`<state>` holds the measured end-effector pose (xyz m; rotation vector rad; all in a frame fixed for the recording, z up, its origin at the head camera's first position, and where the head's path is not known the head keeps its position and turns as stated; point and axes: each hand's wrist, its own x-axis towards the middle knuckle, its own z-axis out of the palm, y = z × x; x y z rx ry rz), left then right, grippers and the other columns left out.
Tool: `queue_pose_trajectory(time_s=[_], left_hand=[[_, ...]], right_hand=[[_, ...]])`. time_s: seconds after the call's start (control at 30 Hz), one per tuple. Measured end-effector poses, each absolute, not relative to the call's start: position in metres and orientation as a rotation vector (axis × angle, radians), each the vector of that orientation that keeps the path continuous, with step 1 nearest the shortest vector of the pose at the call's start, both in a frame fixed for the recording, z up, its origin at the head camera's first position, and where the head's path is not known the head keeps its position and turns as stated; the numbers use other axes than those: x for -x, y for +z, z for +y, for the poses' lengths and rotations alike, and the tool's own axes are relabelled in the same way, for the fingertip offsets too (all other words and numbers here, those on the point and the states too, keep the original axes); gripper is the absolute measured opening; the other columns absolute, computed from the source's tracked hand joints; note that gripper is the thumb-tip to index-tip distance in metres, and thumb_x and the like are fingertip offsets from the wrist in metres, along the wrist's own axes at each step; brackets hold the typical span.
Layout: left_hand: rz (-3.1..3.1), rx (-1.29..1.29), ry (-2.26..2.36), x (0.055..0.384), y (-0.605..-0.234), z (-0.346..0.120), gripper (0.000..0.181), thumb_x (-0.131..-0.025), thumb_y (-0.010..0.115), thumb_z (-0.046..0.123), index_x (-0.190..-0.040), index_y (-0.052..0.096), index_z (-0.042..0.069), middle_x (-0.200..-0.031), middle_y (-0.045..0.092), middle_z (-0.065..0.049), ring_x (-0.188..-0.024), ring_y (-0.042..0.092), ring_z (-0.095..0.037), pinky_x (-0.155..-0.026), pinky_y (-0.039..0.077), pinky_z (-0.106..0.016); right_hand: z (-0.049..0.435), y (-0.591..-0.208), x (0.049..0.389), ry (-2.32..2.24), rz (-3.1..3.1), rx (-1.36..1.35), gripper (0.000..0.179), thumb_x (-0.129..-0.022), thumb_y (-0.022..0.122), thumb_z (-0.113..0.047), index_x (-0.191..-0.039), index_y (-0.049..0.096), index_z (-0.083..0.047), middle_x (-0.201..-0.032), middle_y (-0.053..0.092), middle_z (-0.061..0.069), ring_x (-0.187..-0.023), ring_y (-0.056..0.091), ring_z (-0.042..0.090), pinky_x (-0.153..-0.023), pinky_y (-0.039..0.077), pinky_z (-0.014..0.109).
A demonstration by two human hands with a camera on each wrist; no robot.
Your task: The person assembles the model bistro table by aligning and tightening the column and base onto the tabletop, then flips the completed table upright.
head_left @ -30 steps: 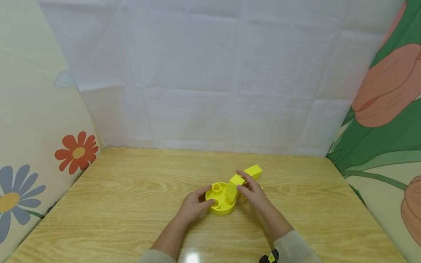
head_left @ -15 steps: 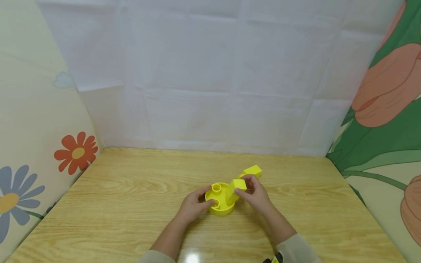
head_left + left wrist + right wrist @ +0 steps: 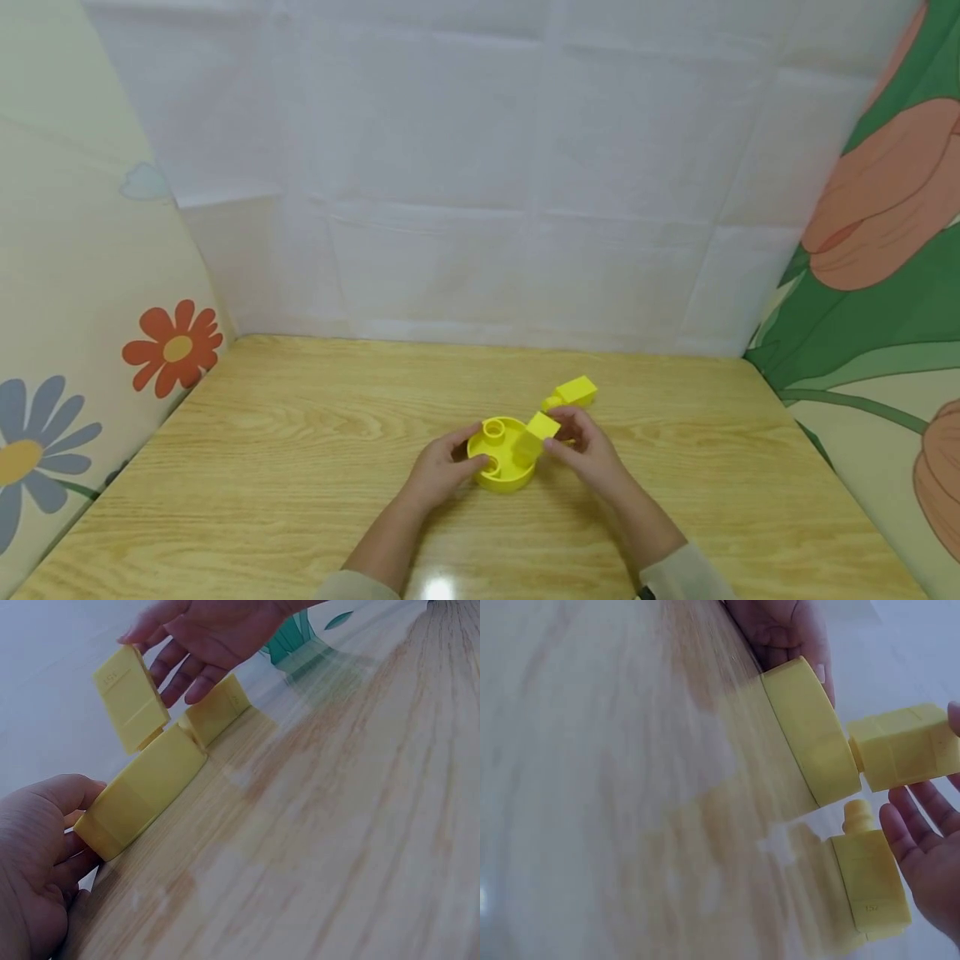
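Observation:
A round yellow base [image 3: 504, 479] with a raised rim and ring sockets sits on the table in the head view. My left hand [image 3: 441, 473] grips its left side, thumb and fingers at the rim. A rectangular yellow block [image 3: 538, 432] stands slightly tilted at the base's right side. My right hand [image 3: 591, 454] holds this block by its upper part, between thumb and fingers. In the right wrist view, a narrow neck joins the block [image 3: 906, 746] to the base [image 3: 810, 735]. The block hides part of the base's interior.
A second yellow block [image 3: 576, 390] with a peg lies on the wooden table [image 3: 300, 467] behind my right hand. A bit of yellow shows beside that hand; what it belongs to is hidden. White sheeting [image 3: 450, 167] hangs behind, with flowered panels at both sides.
My right hand has turned the block in the base and drawn slightly towards me, uncovering more of the block lying behind. My left hand and the base have hardly moved.

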<state>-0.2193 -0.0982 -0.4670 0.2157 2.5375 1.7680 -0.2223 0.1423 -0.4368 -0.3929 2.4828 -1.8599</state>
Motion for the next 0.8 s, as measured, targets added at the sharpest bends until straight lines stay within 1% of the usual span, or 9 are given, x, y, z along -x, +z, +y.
queue_pose_trajectory(time_s=[0.17,0.3,0.37,0.5,0.57,0.63,0.7,0.73,0.8], left_hand=[[2.542,-0.215,1.757,0.220,-0.468,-0.099,0.057,-0.085,0.075,0.021,-0.135,0.057,0.001,-0.139,0.056,-0.019,-0.133,0.048,-0.038,-0.113,0.035,-0.052],[2.540,-0.210,1.742,0.220,-0.469,-0.099,0.057,-0.086,0.074,0.022,-0.136,0.056,0.002,-0.141,0.055,-0.018,-0.134,0.047,-0.038,-0.113,0.035,-0.053],[2.540,-0.210,1.742,0.220,-0.469,-0.099,0.057,-0.086,0.074,0.022,-0.136,0.056,0.002,-0.141,0.055,-0.018,-0.134,0.047,-0.037,-0.113,0.035,-0.052],[2.548,-0.217,1.751,0.221,-0.470,-0.099,0.056,-0.086,0.074,0.022,-0.136,0.056,0.002,-0.140,0.056,-0.018,-0.133,0.048,-0.037,-0.113,0.036,-0.052],[2.552,-0.221,1.752,0.222,-0.470,-0.100,0.056,-0.086,0.074,0.022,-0.135,0.057,0.002,-0.139,0.056,-0.018,-0.133,0.049,-0.036,-0.112,0.036,-0.052],[2.552,-0.222,1.753,0.222,-0.470,-0.100,0.056,-0.086,0.074,0.022,-0.135,0.057,0.002,-0.139,0.057,-0.018,-0.133,0.049,-0.036,-0.112,0.037,-0.052],[2.547,-0.223,1.753,0.222,-0.470,-0.099,0.056,-0.086,0.074,0.023,-0.135,0.057,0.002,-0.139,0.057,-0.018,-0.133,0.049,-0.036,-0.112,0.037,-0.051],[2.543,-0.226,1.756,0.222,-0.470,-0.099,0.057,-0.086,0.075,0.023,-0.135,0.057,0.002,-0.139,0.057,-0.018,-0.133,0.049,-0.036,-0.112,0.037,-0.051],[2.544,-0.228,1.757,0.222,-0.470,-0.099,0.056,-0.086,0.075,0.022,-0.135,0.057,0.002,-0.139,0.057,-0.018,-0.133,0.048,-0.037,-0.112,0.036,-0.052]], right_hand=[[0.137,-0.436,0.221,-1.744,2.527,0.389,0.049,-0.090,0.070,-0.014,-0.136,0.053,-0.007,-0.128,0.055,0.015,-0.097,0.055,0.014,-0.084,0.047,0.022],[0.132,-0.438,0.221,-1.694,2.566,0.378,0.051,-0.087,0.074,-0.017,-0.133,0.055,-0.008,-0.122,0.056,0.011,-0.096,0.052,0.015,-0.081,0.045,0.022],[0.130,-0.438,0.221,-1.694,2.585,0.371,0.049,-0.086,0.075,-0.017,-0.130,0.057,-0.007,-0.119,0.058,0.009,-0.097,0.051,0.016,-0.082,0.045,0.024],[0.125,-0.439,0.221,-1.729,2.580,0.353,0.046,-0.084,0.077,-0.017,-0.125,0.056,-0.007,-0.119,0.059,0.008,-0.109,0.052,0.021,-0.097,0.045,0.036],[0.123,-0.439,0.221,-1.746,2.561,0.349,0.045,-0.085,0.077,-0.018,-0.123,0.054,-0.008,-0.121,0.059,0.008,-0.116,0.052,0.023,-0.104,0.042,0.044],[0.122,-0.439,0.221,-1.760,2.536,0.351,0.044,-0.086,0.076,-0.019,-0.123,0.053,-0.009,-0.123,0.058,0.009,-0.120,0.052,0.025,-0.108,0.040,0.046],[0.123,-0.440,0.221,-1.770,2.522,0.378,0.042,-0.089,0.073,-0.019,-0.123,0.052,-0.008,-0.124,0.059,0.010,-0.121,0.053,0.025,-0.108,0.040,0.044],[0.124,-0.440,0.220,-1.790,2.503,0.405,0.039,-0.091,0.069,-0.016,-0.124,0.052,-0.006,-0.125,0.059,0.013,-0.122,0.052,0.024,-0.109,0.040,0.042],[0.127,-0.439,0.220,-1.827,2.469,0.455,0.033,-0.095,0.061,-0.012,-0.126,0.052,-0.003,-0.126,0.058,0.017,-0.120,0.053,0.020,-0.105,0.043,0.034]])
